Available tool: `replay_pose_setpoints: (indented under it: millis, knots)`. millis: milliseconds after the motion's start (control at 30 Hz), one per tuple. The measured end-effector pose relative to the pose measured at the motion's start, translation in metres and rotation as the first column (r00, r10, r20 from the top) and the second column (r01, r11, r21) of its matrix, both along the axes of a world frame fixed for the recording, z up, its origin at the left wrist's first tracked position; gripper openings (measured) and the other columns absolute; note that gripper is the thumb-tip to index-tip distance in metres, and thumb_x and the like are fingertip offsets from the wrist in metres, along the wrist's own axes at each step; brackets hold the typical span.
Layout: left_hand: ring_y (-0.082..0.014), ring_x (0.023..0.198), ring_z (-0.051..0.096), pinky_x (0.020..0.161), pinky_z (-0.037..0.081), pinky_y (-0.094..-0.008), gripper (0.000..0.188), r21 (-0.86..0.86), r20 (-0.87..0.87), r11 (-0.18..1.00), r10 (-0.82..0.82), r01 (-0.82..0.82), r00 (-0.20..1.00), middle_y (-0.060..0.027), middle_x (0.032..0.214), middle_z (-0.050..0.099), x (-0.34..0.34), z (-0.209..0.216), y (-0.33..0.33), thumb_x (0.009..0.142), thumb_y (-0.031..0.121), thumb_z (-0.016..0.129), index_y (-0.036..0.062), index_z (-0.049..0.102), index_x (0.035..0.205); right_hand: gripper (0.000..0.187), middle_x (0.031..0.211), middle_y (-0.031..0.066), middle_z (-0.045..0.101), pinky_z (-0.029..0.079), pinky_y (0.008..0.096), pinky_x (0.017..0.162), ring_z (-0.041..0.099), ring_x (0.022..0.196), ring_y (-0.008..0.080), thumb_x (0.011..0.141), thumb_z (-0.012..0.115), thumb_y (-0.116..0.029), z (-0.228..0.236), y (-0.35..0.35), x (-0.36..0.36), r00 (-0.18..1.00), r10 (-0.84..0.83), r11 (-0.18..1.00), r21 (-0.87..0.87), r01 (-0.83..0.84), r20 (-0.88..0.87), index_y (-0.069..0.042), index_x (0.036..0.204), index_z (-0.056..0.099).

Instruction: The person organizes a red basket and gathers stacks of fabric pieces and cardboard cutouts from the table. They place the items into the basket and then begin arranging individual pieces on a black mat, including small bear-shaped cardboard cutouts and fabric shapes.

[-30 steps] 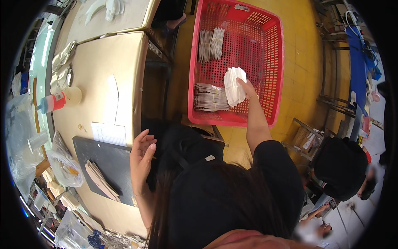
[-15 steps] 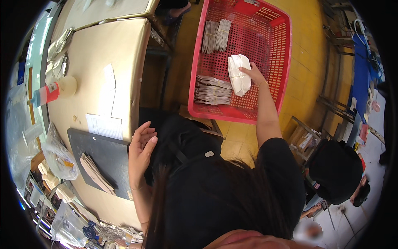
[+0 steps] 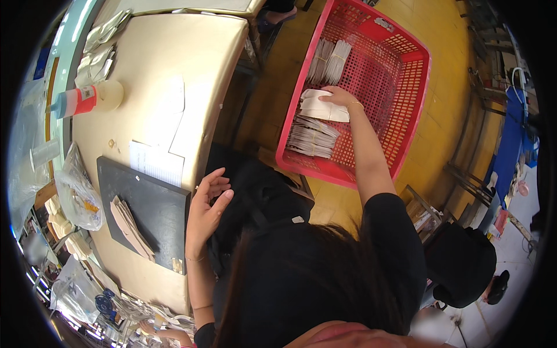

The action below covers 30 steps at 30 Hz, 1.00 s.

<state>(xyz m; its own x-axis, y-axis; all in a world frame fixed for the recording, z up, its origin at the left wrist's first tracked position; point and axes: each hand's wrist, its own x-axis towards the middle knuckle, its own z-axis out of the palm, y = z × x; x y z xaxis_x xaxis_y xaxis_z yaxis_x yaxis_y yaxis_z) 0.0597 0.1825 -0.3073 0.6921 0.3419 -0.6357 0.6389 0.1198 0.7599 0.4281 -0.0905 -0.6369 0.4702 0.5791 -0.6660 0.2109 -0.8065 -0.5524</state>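
My right hand (image 3: 341, 96) is closed on a bundle of white paper pieces (image 3: 324, 107), low inside a red plastic basket (image 3: 387, 75). That bundle lies crosswise against the basket's left side, between two groups of banded paper stacks. Two upright banded stacks (image 3: 329, 61) are beyond it, and a wider banded stack (image 3: 313, 137) is on its near side. My left hand (image 3: 209, 203) hovers at the table's right edge, fingers loosely apart and holding nothing. Close to it on the table is a black board (image 3: 152, 200) with folded brown paper pieces (image 3: 131, 228) on top.
The paper-covered table (image 3: 168, 58) carries a squeeze bottle (image 3: 88, 99) with a blue cap, a printed sheet (image 3: 155, 165) and a clear plastic bag (image 3: 78, 191). Yellow floor tiles (image 3: 444, 110) surround the basket. A person in black (image 3: 461, 264) is at the lower right.
My right hand has moved the white bundle to the basket's left side and turned it from upright to crosswise. The whole view has shifted a little. My left hand stays open by the table edge.
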Motion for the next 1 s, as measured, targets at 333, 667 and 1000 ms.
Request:
replay_pose_setpoints:
  millis: [333, 667, 1000]
  knots:
    - [-0.0194, 0.109, 0.059, 0.097, 0.045, -0.0337, 0.048, 0.085, 0.082, 0.991, -0.108, 0.101, 0.991, -0.0094, 0.115, 0.062, -0.016, 0.019, 0.011, 0.092, 0.015, 0.068, 0.0067, 0.052, 0.136, 0.035, 0.108, 0.0121, 0.07, 0.049, 0.0299, 0.086, 0.063, 0.097, 0.0171, 0.093, 0.065, -0.023, 0.001, -0.033, -0.018, 0.776, -0.612, 0.763, 0.371, 0.529, 0.152, 0.004, 0.116, 0.067]
    - [-0.0321, 0.109, 0.059, 0.094, 0.046, -0.0398, 0.051, 0.831, 0.253, 0.373, 0.409, -0.413, 0.877, -0.016, 0.119, 0.061, -0.146, 0.059, 0.095, 0.081, 0.02, 0.077, 0.0021, 0.058, 0.126, 0.023, 0.111, 0.0091, 0.064, 0.048, 0.0291, 0.09, 0.059, 0.099, 0.0172, 0.094, 0.059, -0.008, 0.14, 0.033, 0.013, 0.524, -0.85, 0.37, 0.761, 0.533, 0.045, 0.004, 0.114, 0.064]
    - [-0.0385, 0.111, 0.052, 0.091, 0.045, -0.0476, 0.112, 0.901, -0.173, 0.432, 0.449, -0.044, 0.877, -0.0199, 0.123, 0.052, -0.206, 0.009, 0.136, 0.064, 0.02, 0.082, 0.0144, 0.019, 0.156, 0.015, 0.106, 0.0098, 0.063, 0.047, 0.0298, 0.09, 0.059, 0.098, 0.0189, 0.095, 0.059, -0.004, 0.308, 0.278, -0.15, 0.804, -0.387, 0.451, 0.853, -0.261, 0.451, 0.002, 0.108, 0.062]
